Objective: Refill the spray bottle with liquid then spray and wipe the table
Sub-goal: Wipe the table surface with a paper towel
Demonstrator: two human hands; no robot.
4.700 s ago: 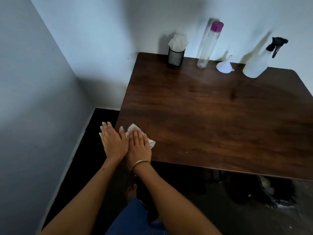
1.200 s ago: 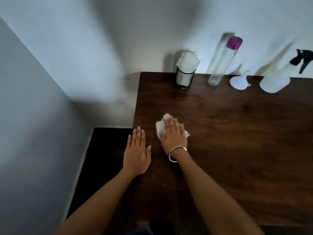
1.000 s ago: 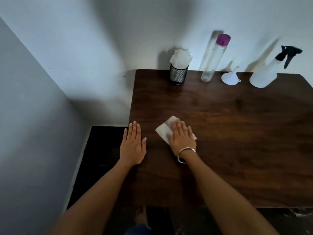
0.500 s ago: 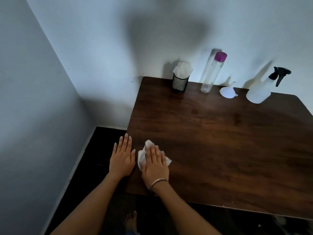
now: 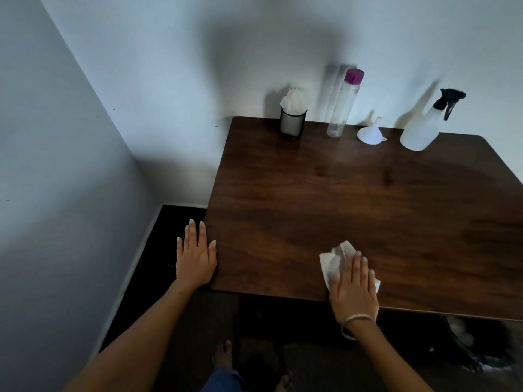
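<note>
my right hand [image 5: 353, 290] lies flat, fingers straight, pressing a crumpled white tissue [image 5: 335, 258] onto the dark wooden table [image 5: 368, 199] near its front edge; my left hand [image 5: 195, 257] rests open, fingers spread, at the table's near left corner, holding nothing. the spray bottle [image 5: 423, 128] stands upright with its black trigger head on at the far right of the table against the wall, well apart from both hands, with a white funnel [image 5: 370, 132] just beside it and a tall clear bottle with a purple cap [image 5: 343, 104] to the left of that. a black mesh cup of tissues [image 5: 293, 120] stands at the far left. judging by the capped sprayer set aside, the refill and spraying look finished, and wiping is under way; the wide stretch of tabletop to the right and toward the back appears to be what is left, though i cannot tell wet from dry in this light.
</note>
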